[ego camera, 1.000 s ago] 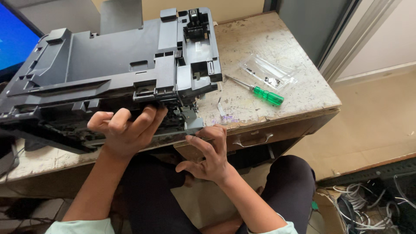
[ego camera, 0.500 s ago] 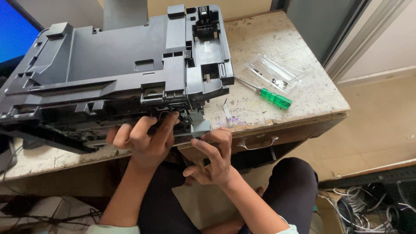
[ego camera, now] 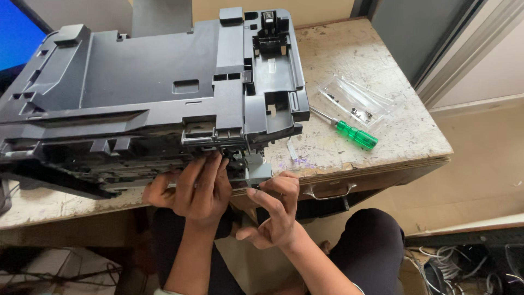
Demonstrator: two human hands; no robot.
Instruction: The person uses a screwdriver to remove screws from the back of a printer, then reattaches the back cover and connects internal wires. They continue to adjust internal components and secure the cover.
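A large dark grey plastic machine housing [ego camera: 147, 93] lies across the worn desk [ego camera: 382, 131], its front edge overhanging toward me. My left hand [ego camera: 194, 186] presses its fingers up into the housing's lower front edge, gripping it. My right hand [ego camera: 273, 210] is just to the right, fingers curled around a small grey bracket [ego camera: 256, 170] at the housing's bottom right corner.
A green-handled screwdriver [ego camera: 349, 130] lies on the desk right of the housing, beside a clear plastic bag [ego camera: 355, 101] with small screws. A drawer handle [ego camera: 326, 192] sits under the desk edge. A blue screen [ego camera: 16, 38] glows at far left. Cables [ego camera: 453, 262] lie on the floor.
My left hand has slid right along the housing's front edge and pushed its fingers further in. My right hand has risen from below the desk edge to the corner bracket.
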